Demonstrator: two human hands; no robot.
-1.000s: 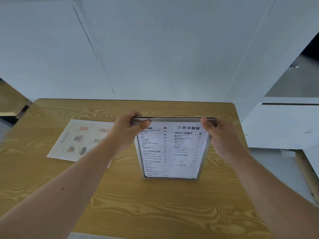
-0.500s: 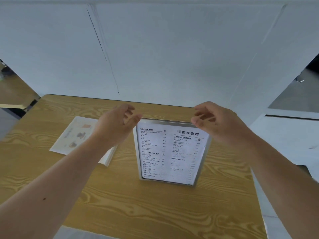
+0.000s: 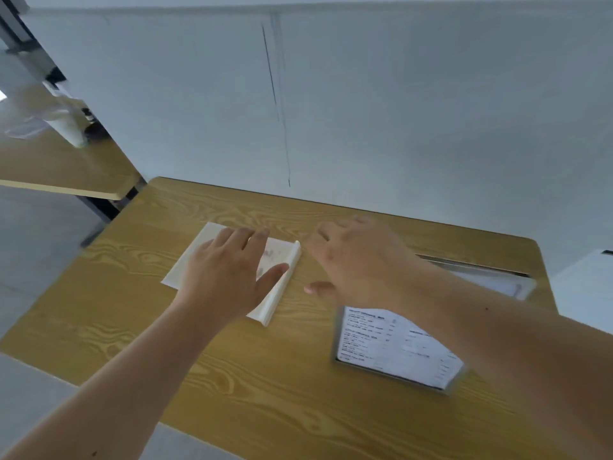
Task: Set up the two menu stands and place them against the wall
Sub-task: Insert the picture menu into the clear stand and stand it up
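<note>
A framed menu stand (image 3: pixel 391 350) with black text stands upright on the wooden table (image 3: pixel 265 393) at the right, partly hidden by my right forearm. A second menu stand (image 3: pixel 282 287), white with picture prints, lies flat on the table at the centre left. My left hand (image 3: pixel 225 277) hovers over the flat stand with fingers spread, holding nothing. Just right of the flat stand's edge is my right hand (image 3: pixel 358 260), open with fingers apart; whether it touches is unclear. The white wall (image 3: pixel 365 111) rises right behind the table's far edge.
Another wooden table (image 3: pixel 59 171) stands at the far left with a white bottle (image 3: pixel 68 127) on it. Grey floor shows to the left of my table. A white surface (image 3: pixel 583 277) lies beyond the table's right edge.
Both hands let go of the upright text menu stand and moved left to the flat white stand. The view has turned left, so the upright stand now sits at the right.
</note>
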